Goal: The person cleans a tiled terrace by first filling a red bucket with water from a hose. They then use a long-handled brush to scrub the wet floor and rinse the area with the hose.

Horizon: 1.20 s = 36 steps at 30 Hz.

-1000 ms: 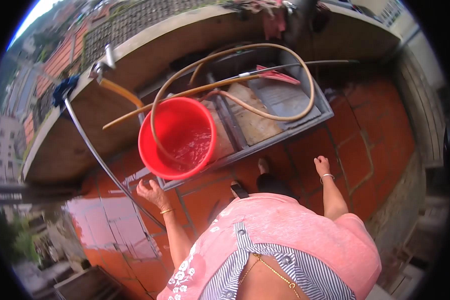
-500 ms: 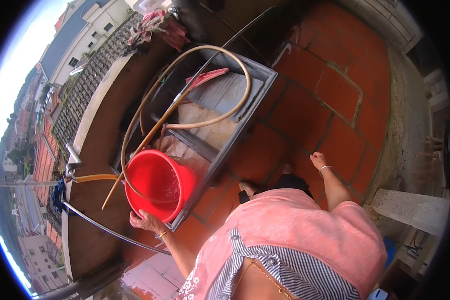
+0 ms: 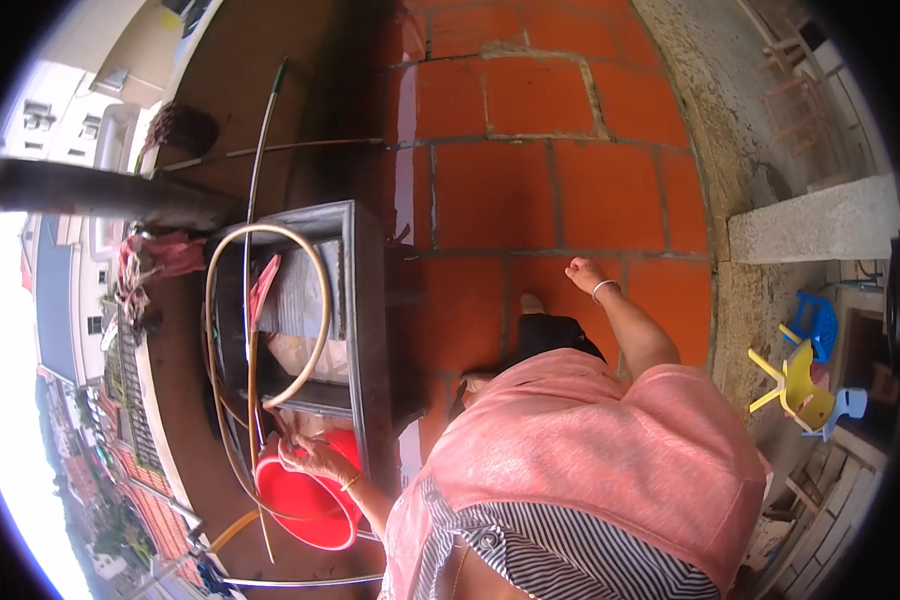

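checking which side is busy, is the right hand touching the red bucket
No, the right hand is over the tiled floor, well apart from the red bucket.

Head-worn fisheye looks steeply down; outer rim seems blurred.

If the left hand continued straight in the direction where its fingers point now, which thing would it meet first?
Most likely the long pole, which appears just ahead of the left hand. Depth is unclear here, so the hand might pass above it.
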Each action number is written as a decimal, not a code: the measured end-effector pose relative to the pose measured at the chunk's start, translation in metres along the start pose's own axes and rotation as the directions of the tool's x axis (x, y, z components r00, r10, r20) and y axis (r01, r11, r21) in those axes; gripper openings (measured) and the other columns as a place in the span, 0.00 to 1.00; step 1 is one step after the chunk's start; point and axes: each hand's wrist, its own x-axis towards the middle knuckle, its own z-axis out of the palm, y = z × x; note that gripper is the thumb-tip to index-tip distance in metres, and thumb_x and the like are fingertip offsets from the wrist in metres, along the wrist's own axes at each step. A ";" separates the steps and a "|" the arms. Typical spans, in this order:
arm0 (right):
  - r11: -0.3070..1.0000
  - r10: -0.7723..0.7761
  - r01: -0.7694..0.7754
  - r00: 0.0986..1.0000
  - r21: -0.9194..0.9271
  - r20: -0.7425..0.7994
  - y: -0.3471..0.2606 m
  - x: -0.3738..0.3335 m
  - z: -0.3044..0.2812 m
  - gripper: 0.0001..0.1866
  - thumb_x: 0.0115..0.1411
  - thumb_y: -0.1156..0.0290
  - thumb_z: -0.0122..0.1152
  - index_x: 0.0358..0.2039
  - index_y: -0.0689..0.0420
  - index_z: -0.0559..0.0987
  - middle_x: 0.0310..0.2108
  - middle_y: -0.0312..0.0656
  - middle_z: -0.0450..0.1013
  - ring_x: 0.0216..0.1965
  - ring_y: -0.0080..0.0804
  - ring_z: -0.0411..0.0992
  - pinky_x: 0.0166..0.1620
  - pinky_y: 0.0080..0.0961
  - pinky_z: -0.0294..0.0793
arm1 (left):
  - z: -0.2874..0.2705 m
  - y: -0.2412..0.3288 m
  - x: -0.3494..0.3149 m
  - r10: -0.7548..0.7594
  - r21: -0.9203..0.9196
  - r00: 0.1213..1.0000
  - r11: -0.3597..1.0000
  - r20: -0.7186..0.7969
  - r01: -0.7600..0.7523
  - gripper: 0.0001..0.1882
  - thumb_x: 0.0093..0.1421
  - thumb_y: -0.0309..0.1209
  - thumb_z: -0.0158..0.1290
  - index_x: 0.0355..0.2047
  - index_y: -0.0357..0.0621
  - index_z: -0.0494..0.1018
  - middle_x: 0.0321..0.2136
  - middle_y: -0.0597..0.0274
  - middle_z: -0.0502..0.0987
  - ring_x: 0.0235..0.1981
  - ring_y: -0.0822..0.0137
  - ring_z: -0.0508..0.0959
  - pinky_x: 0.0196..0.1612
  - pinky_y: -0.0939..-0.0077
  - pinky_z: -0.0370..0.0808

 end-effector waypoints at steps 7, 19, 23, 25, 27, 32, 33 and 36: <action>0.968 0.092 -0.073 0.993 0.242 -0.068 0.099 0.016 -0.040 0.16 0.56 0.62 0.56 0.38 0.61 0.75 0.36 0.43 0.75 0.36 0.34 0.72 0.39 0.31 0.70 | 0.120 0.091 -0.008 0.251 0.014 0.957 0.967 0.144 -0.255 0.19 0.53 0.20 0.51 0.47 0.39 0.66 0.47 0.47 0.62 0.48 0.52 0.64 0.51 0.62 0.64; 0.722 0.396 -0.200 0.905 0.662 -0.159 0.200 -0.013 -0.086 0.13 0.55 0.59 0.51 0.24 0.56 0.69 0.19 0.34 0.62 0.20 0.23 0.59 0.23 0.28 0.59 | 0.263 0.260 -0.062 0.489 -0.352 0.767 0.864 0.416 -0.360 0.19 0.52 0.25 0.52 0.45 0.37 0.68 0.47 0.44 0.64 0.50 0.48 0.63 0.54 0.56 0.60; 0.797 0.458 -0.286 0.860 0.532 -0.224 0.171 -0.030 -0.093 0.13 0.53 0.64 0.50 0.20 0.62 0.67 0.17 0.44 0.59 0.21 0.33 0.59 0.28 0.35 0.61 | 0.303 0.248 -0.066 0.472 -0.390 0.742 0.869 0.476 -0.303 0.19 0.51 0.20 0.51 0.45 0.38 0.68 0.47 0.48 0.61 0.42 0.56 0.68 0.46 0.64 0.70; 0.732 0.559 -0.354 0.801 0.582 -0.216 0.177 -0.056 -0.082 0.13 0.52 0.64 0.50 0.22 0.62 0.69 0.19 0.46 0.64 0.22 0.37 0.63 0.30 0.36 0.64 | 0.321 0.262 -0.077 0.541 -0.452 0.679 0.829 0.497 -0.330 0.19 0.51 0.18 0.51 0.45 0.40 0.68 0.47 0.53 0.61 0.43 0.59 0.66 0.47 0.66 0.68; 0.699 0.621 -0.347 0.728 0.625 -0.291 0.180 -0.074 -0.063 0.13 0.52 0.63 0.50 0.23 0.62 0.71 0.21 0.49 0.68 0.24 0.41 0.67 0.31 0.36 0.66 | 0.348 0.280 -0.081 0.574 -0.444 0.597 0.817 0.560 -0.369 0.19 0.51 0.19 0.51 0.45 0.41 0.68 0.48 0.53 0.61 0.44 0.59 0.65 0.48 0.66 0.66; 0.622 0.734 -0.498 0.640 0.604 -0.228 0.185 -0.105 -0.041 0.15 0.52 0.62 0.51 0.27 0.63 0.75 0.26 0.53 0.72 0.31 0.47 0.71 0.36 0.38 0.70 | 0.403 0.358 -0.090 0.742 -0.608 0.431 0.669 0.513 -0.428 0.17 0.53 0.21 0.51 0.45 0.40 0.67 0.48 0.52 0.62 0.45 0.56 0.66 0.47 0.64 0.67; 0.572 0.771 -0.507 0.601 0.645 -0.212 0.179 -0.107 -0.041 0.15 0.52 0.61 0.51 0.28 0.63 0.75 0.27 0.53 0.72 0.32 0.48 0.71 0.37 0.38 0.70 | 0.414 0.375 -0.094 0.783 -0.692 0.404 0.613 0.472 -0.381 0.16 0.54 0.22 0.51 0.45 0.39 0.67 0.47 0.50 0.62 0.45 0.56 0.66 0.47 0.64 0.67; 0.508 0.826 -0.585 0.539 0.632 -0.164 0.180 -0.128 -0.032 0.17 0.51 0.60 0.51 0.32 0.61 0.76 0.32 0.53 0.73 0.35 0.49 0.72 0.40 0.40 0.70 | 0.433 0.413 -0.121 0.801 -0.709 0.291 0.599 0.524 -0.372 0.16 0.55 0.27 0.54 0.43 0.36 0.68 0.46 0.47 0.62 0.45 0.53 0.67 0.47 0.62 0.68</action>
